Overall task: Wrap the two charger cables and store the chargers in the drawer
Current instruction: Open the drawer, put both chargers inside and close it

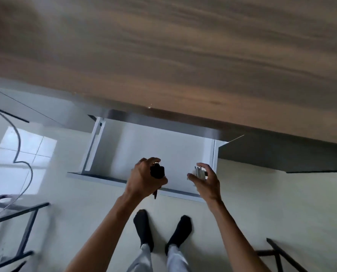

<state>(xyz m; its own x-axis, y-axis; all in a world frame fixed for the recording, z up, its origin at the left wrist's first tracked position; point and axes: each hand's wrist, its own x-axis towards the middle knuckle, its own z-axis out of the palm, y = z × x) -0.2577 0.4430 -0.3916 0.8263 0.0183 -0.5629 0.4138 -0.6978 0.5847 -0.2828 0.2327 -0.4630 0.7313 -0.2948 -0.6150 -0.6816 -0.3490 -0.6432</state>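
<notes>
Head view: left hand fingers clamp 1 black charger; right hand fingers curl loosely around 1 white charger, both over the open drawer.

Daylight fills the scene, soft and cool. A bright window reflection glares off the glossy floor at the left, washing out the tiles there. The wooden tabletop is streaked with motion blur, its grain smeared. The white drawer interior is evenly lit, shaded under the table's edge. Straight lines bow at the frame's edges, and the overall picture is soft.
</notes>
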